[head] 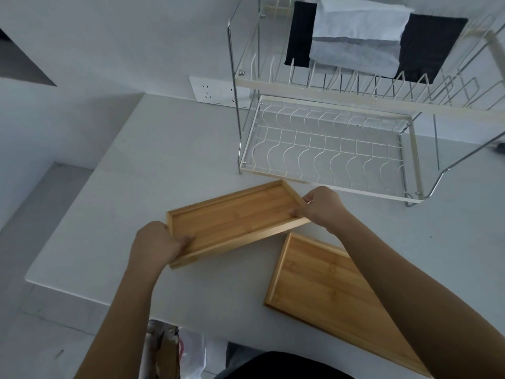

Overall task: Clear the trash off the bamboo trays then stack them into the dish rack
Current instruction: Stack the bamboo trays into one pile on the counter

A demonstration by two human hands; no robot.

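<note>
A small bamboo tray (235,220) is held tilted just above the white table (164,160), nothing on it. My left hand (157,242) grips its near left end and my right hand (321,206) grips its far right end. A second, larger bamboo tray (322,291) lies flat on the table to the right, partly under my right forearm, with no trash on its visible surface. The two-tier wire dish rack (328,149) stands behind the trays; its lower shelf holds nothing.
A white cloth (358,36) and a dark cloth (431,50) hang over the rack's upper tier. A wall socket (213,91) sits left of the rack. A bag with trash (175,351) is below the table's near edge.
</note>
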